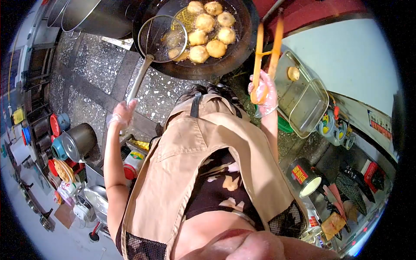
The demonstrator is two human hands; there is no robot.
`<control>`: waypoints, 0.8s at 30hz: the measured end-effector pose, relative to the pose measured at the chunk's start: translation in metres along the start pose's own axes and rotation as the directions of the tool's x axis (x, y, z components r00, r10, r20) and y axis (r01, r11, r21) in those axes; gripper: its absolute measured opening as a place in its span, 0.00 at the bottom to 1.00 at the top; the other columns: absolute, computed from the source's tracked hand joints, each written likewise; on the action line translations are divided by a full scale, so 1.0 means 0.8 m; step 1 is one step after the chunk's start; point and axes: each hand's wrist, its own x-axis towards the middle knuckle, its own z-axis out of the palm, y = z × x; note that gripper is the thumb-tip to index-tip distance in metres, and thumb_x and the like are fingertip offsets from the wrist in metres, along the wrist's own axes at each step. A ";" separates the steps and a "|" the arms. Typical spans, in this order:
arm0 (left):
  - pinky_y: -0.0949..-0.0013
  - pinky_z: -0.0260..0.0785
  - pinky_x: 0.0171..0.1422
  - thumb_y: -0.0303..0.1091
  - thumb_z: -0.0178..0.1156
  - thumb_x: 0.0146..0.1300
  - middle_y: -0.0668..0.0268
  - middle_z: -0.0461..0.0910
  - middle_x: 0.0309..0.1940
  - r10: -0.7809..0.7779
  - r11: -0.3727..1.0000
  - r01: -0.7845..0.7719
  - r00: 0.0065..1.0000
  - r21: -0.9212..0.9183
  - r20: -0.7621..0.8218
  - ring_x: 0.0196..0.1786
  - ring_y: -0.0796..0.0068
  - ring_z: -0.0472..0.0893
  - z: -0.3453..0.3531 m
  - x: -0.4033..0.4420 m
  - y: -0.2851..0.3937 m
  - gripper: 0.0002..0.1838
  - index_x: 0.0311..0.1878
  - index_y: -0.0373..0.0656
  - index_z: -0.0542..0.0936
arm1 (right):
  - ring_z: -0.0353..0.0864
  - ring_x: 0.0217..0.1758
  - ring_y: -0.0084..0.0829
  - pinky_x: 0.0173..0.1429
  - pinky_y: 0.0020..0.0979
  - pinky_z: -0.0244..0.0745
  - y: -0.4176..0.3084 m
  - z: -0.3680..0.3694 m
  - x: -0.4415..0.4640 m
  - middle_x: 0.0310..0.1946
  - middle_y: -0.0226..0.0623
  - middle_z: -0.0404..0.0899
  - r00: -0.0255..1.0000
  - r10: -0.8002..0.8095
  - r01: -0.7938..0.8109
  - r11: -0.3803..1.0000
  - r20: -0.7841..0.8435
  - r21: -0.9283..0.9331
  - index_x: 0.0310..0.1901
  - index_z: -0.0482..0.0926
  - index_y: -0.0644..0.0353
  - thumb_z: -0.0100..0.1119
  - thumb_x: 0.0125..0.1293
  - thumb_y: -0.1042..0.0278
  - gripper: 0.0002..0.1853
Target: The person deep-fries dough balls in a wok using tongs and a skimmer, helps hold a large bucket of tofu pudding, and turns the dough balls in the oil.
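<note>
Our left hand (122, 113) grips the strainer (167, 38) over the wok (245, 40), our right hand (264, 92) the tongs (259, 47) at upper right; with golden balls (204, 23) frying top centre, we do best moving the strainer gently, avoiding splashes.

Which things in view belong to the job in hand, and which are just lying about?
In the job:
wok
round pieces in it
strainer, in the left hand
tongs, in the right hand
tray holding one piece, probably

Lying about, seemingly:
dark pot near the left forearm
white-and-red jar
black can with red label
</note>
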 end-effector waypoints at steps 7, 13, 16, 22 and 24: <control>0.66 0.64 0.21 0.59 0.54 0.61 0.63 0.75 0.19 -0.039 0.998 0.041 0.998 -0.047 0.042 0.18 0.74 0.73 -0.004 -0.005 0.004 0.31 0.42 0.33 0.76 | 0.76 0.30 0.32 0.33 0.30 0.75 0.018 -0.002 0.011 0.36 0.41 0.75 0.992 0.062 -0.042 0.985 0.113 -0.170 0.57 0.66 0.62 0.53 0.65 0.56 0.24; 0.66 0.64 0.20 0.59 0.54 0.62 0.64 0.74 0.19 -0.034 0.997 0.036 0.999 -0.068 0.035 0.16 0.75 0.72 -0.002 -0.004 0.001 0.31 0.42 0.33 0.76 | 0.76 0.27 0.32 0.31 0.30 0.74 0.019 0.002 0.019 0.33 0.40 0.76 0.997 0.079 -0.074 0.978 0.018 -0.195 0.54 0.68 0.61 0.54 0.65 0.56 0.21; 0.66 0.64 0.21 0.58 0.53 0.63 0.64 0.74 0.19 -0.023 0.998 0.025 0.999 -0.063 0.037 0.16 0.75 0.72 -0.002 -0.005 0.005 0.31 0.43 0.32 0.76 | 0.76 0.26 0.32 0.30 0.30 0.74 0.021 0.004 0.020 0.32 0.40 0.76 0.996 0.082 -0.077 0.980 0.024 -0.182 0.53 0.69 0.61 0.54 0.65 0.57 0.20; 0.67 0.62 0.19 0.56 0.54 0.64 0.65 0.75 0.20 -0.066 0.991 0.073 0.996 -0.115 0.058 0.16 0.76 0.71 -0.006 -0.018 0.021 0.30 0.47 0.31 0.74 | 0.77 0.27 0.32 0.29 0.30 0.74 0.025 0.003 0.024 0.32 0.39 0.76 0.993 0.099 -0.085 0.976 0.061 -0.202 0.51 0.70 0.61 0.55 0.64 0.56 0.20; 0.67 0.62 0.18 0.56 0.54 0.64 0.64 0.75 0.20 -0.072 0.993 0.076 0.997 -0.087 0.041 0.16 0.76 0.71 -0.004 -0.017 0.020 0.30 0.47 0.31 0.74 | 0.76 0.25 0.30 0.28 0.29 0.73 0.022 0.015 0.021 0.31 0.38 0.75 0.994 0.107 -0.101 0.976 0.024 -0.195 0.48 0.70 0.62 0.57 0.63 0.58 0.19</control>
